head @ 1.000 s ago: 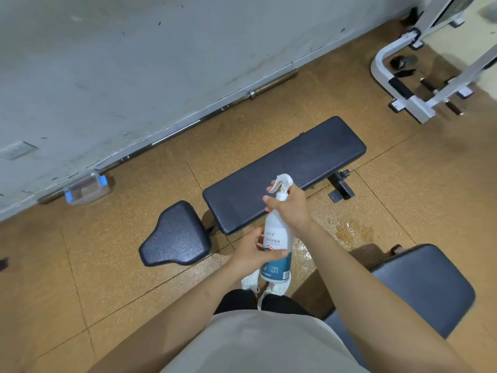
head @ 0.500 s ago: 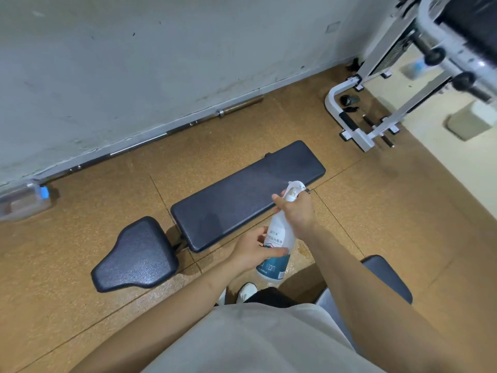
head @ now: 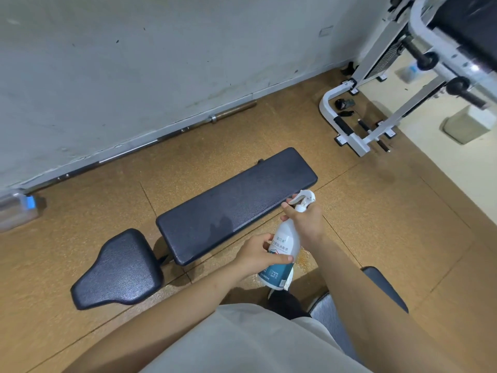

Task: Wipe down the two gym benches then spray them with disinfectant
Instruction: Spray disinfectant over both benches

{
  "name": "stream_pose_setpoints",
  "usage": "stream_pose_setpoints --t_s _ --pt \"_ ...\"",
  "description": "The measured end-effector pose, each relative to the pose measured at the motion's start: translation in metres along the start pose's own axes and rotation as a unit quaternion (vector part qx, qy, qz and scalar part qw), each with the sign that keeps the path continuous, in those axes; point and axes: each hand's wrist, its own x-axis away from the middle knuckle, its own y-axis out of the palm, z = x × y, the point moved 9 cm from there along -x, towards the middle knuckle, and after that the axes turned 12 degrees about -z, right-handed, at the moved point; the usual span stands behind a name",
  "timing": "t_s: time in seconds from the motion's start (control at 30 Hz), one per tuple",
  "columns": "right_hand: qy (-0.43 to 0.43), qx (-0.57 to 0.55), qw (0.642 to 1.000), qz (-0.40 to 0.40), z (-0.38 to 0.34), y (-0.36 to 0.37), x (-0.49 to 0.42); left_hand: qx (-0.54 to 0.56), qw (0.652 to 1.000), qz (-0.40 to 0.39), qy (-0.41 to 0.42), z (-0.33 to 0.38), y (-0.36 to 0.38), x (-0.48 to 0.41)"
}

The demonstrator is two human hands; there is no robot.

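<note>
A black padded gym bench (head: 236, 203) lies diagonally on the cork-coloured floor, with its separate seat pad (head: 118, 270) at the lower left. I hold a white spray bottle (head: 285, 243) with a teal label just in front of the bench's near edge. My right hand (head: 306, 222) grips the neck and trigger. My left hand (head: 258, 254) wraps the bottle's body. A corner of a second dark bench (head: 384, 289) shows at the lower right, mostly hidden by my right arm.
A barbell (head: 166, 135) lies along the base of the grey wall. A clear plastic bottle with a blue band (head: 18, 208) rests at the far left. A white-framed exercise machine (head: 376, 114) stands at the upper right. My shoe (head: 274, 292) is under the bottle.
My view has swung to the right, so the bench sits further left and the white machine fills more of the frame. Both hands keep their grip on the bottle.
</note>
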Motion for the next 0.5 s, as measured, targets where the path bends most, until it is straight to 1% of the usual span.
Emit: stream_pose_setpoints --t_s 0.2,0.37,0.43,0.5 --pt "0.026 -0.015 1.0 0.003 -0.006 -0.064 -0.049 -0.001 1.0 0.02 -0.021 0.042 0.021 -0.055" --pt "0.018 -0.061 0.997 -0.042 -0.025 -0.119 -0.089 0.021 0.999 0.037 -0.034 0.089 0.053 -0.1" --pt "0.036 -0.057 0.997 -0.028 -0.029 -0.142 -0.102 0.029 0.997 0.057 -0.046 0.099 0.062 -0.116" --pt "0.056 -0.067 0.996 -0.012 -0.027 -0.163 -0.114 0.035 0.996 0.061 -0.062 0.109 0.07 -0.131"
